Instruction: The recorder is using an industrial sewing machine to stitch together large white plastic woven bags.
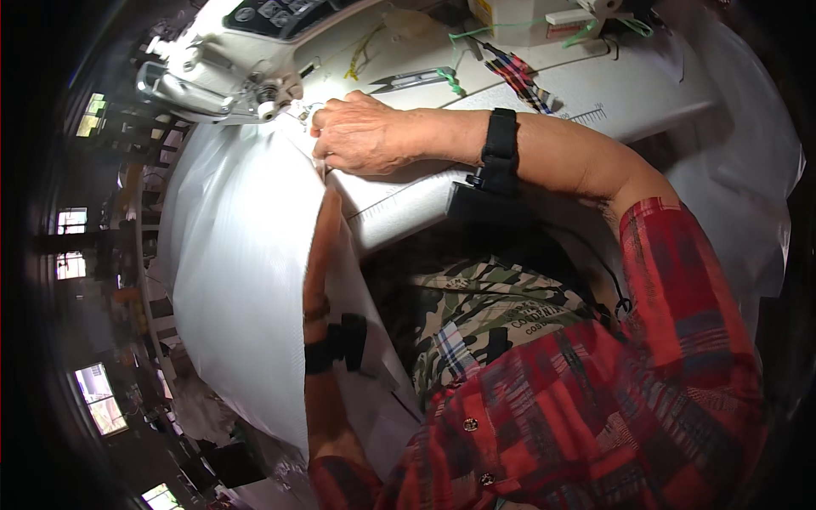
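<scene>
A large white sheet (238, 255), with a slight sheen, drapes from the sewing machine (268, 93) down the left side of the table. Beside the brightly lit needle area, my right hand (365, 134) has its fingers curled and closed at the sheet's upper edge. The fingertips are partly hidden, and the knuckles lie just right of the presser area. Just below it, my left hand (323, 234) reaches up along the sheet's edge, partly covered by the sheet. Its fingers are mostly hidden, so their grip does not show.
On the white machine bed (408, 208) with ruler marks lie thread snips (416, 80) with green thread and a plaid cloth strip (520, 78). Yellow threads (364, 53) lie behind. Translucent sheeting (731, 161) hangs at the right. The machine head overhangs the upper left.
</scene>
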The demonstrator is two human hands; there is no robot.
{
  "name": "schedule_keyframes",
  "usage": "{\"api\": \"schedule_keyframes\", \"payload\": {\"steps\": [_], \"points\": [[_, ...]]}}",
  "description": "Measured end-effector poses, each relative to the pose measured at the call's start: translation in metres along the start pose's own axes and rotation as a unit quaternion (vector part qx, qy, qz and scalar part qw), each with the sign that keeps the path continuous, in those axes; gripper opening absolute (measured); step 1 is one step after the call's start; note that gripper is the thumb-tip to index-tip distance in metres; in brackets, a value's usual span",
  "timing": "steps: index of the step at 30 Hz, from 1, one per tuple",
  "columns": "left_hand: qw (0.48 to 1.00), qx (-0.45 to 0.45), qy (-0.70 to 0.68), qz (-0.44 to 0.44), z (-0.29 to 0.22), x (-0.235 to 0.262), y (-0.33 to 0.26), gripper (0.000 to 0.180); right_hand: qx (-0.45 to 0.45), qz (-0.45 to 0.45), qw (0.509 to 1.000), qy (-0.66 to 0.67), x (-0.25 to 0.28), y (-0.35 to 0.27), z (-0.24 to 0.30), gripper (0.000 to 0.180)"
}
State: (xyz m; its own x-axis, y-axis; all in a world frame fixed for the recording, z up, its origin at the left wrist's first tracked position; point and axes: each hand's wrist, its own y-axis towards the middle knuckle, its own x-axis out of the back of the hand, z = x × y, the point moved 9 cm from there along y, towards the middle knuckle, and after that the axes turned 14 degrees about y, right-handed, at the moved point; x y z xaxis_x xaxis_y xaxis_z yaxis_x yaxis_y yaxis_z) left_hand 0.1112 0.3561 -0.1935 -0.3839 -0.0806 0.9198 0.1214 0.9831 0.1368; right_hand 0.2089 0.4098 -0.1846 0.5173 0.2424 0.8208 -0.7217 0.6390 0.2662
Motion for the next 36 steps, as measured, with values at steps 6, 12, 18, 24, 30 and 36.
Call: {"api": "schedule_keyframes", "payload": {"steps": [6,12,18,24,30,36], "points": [[0.998,-0.041,0.047,0.021,-0.002,0.007,-0.013,0.072,0.0,0.051,0.998,-0.023,0.0,-0.007,0.012,0.026],[0.984,0.008,-0.154,0.091,0.007,0.015,0.008,0.093,0.004,0.056,0.998,-0.028,-0.004,-0.008,0.021,0.025],[0.98,0.022,-0.169,0.098,-0.001,0.022,0.017,0.087,-0.011,0.04,0.998,-0.044,0.0,-0.005,0.023,0.026],[0.982,-0.011,-0.181,0.059,-0.001,0.023,0.036,0.074,-0.033,0.035,0.996,-0.07,0.001,0.0,0.013,0.029],[0.989,0.013,-0.142,0.051,0.008,0.019,0.057,0.073,-0.049,0.031,0.996,-0.07,0.003,0.005,0.002,0.035],[0.996,0.021,-0.087,0.008,0.016,0.025,0.073,0.062,-0.025,-0.022,0.999,-0.043,0.008,0.009,0.001,0.036]]}}
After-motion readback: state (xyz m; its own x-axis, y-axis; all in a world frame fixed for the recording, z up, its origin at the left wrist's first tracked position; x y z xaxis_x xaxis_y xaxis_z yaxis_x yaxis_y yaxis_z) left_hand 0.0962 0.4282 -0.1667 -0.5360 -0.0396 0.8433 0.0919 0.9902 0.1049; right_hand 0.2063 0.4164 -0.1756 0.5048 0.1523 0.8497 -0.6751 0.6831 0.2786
